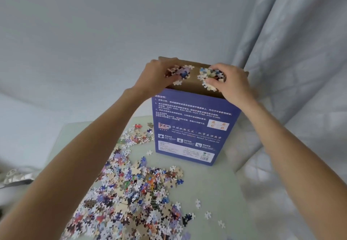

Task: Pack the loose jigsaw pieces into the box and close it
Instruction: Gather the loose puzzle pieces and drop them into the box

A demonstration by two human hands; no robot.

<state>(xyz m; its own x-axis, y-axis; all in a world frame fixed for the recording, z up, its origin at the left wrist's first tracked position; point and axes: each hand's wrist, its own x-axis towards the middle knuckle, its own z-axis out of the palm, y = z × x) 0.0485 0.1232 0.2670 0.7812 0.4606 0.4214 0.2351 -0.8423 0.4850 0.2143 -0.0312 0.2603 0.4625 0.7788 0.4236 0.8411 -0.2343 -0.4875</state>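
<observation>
A tall blue jigsaw box (191,127) stands upright on the pale green table (212,187), its top open with a brown flap raised at the back. My left hand (155,76) grips a bunch of jigsaw pieces (179,73) over the left side of the opening. My right hand (231,83) holds another handful of pieces (208,79) over the right side. A big heap of loose pieces (131,192) covers the table in front of and to the left of the box.
A grey curtain (293,70) hangs close behind and to the right of the box. A silvery bag (16,177) lies at the left edge. A few stray pieces (207,215) lie on the table to the right of the heap.
</observation>
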